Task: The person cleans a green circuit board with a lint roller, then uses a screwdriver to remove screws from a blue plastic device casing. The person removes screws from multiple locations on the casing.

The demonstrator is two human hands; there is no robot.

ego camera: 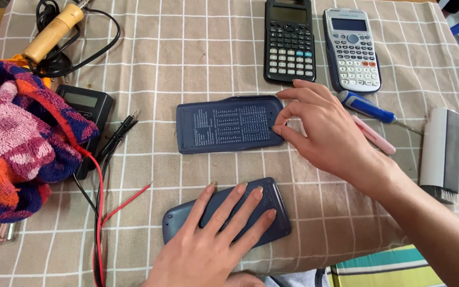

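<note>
My left hand (213, 239) lies flat, fingers spread, on a dark blue calculator case (274, 223) near the table's front edge. Further back, my right hand (322, 127) touches the right end of a second dark blue calculator cover (224, 125), thumb and forefinger pinching its edge. This cover lies with its printed inner side up. Behind it, a black calculator (289, 40) and a silver-grey calculator (353, 49) lie side by side, faces up.
A blue-handled screwdriver (367, 108) and a pink tool (375, 137) lie right of my right hand, a grey brush (442, 154) further right. At left are a multicoloured towel (17, 138), a black multimeter (88, 114) with red and black leads (99, 212), and a wooden-handled soldering iron (54, 33).
</note>
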